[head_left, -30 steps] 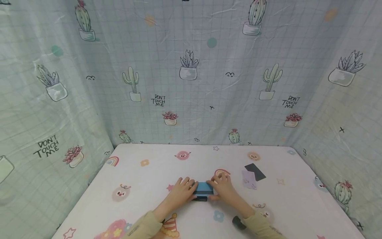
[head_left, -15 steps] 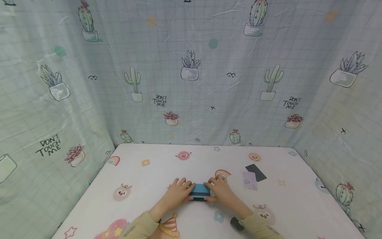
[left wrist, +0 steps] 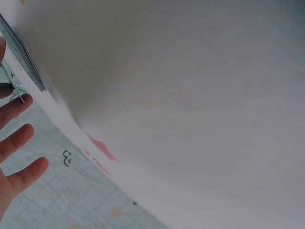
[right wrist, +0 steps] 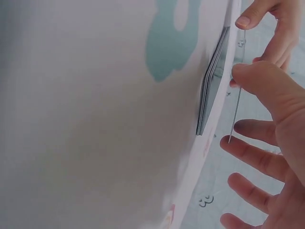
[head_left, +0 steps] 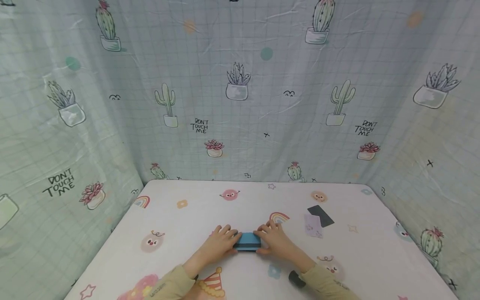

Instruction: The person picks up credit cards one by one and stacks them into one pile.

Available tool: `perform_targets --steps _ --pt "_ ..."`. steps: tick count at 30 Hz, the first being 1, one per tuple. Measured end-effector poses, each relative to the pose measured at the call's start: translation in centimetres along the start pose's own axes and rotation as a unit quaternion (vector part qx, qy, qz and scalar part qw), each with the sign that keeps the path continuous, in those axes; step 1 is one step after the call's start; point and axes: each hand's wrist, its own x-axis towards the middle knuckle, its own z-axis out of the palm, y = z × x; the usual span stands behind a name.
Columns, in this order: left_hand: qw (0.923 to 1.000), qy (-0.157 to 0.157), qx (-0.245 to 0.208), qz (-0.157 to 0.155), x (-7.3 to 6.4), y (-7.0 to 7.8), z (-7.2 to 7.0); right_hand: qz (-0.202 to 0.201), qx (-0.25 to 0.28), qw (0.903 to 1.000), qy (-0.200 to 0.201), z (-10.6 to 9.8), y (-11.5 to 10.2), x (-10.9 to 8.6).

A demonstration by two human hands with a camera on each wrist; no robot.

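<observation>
Between both hands, near the middle of the table, is a blue card (head_left: 247,238) with a dark stripe along its near part. My left hand (head_left: 221,242) pinches its left end, fingers spread at the far side. At the other end my right hand (head_left: 275,242) pinches it between thumb and fingertips. Seen edge-on in the right wrist view, the held card is a thin line, apart from a stack of cards (right wrist: 208,90) lying on the table. That stack also shows in the left wrist view, its layered edges slightly uneven. From the head view the blue card mostly hides it.
To the right lie a lilac card (head_left: 313,225) and a dark grey card (head_left: 323,216), partly overlapping. A small black object (head_left: 296,279) sits beside the right sleeve. Patterned curtains (head_left: 240,125) surround the white table (head_left: 195,191) at the back and sides.
Both hands have shifted a little to the left with the blue card. Less of the dark stack shows below its near edge now. The two cards at the right have stayed put.
</observation>
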Motion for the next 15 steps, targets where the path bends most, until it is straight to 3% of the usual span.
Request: perform_targets --steps 5,15 --pt "0.9998 -0.015 -0.009 0.004 -0.15 -0.12 -0.07 -0.008 0.001 0.9999 -0.008 -0.07 0.06 0.05" --pt "0.9998 -0.015 0.000 0.013 -0.25 -0.48 -0.07 -0.032 0.005 0.9994 -0.007 -0.37 0.05 -0.19"
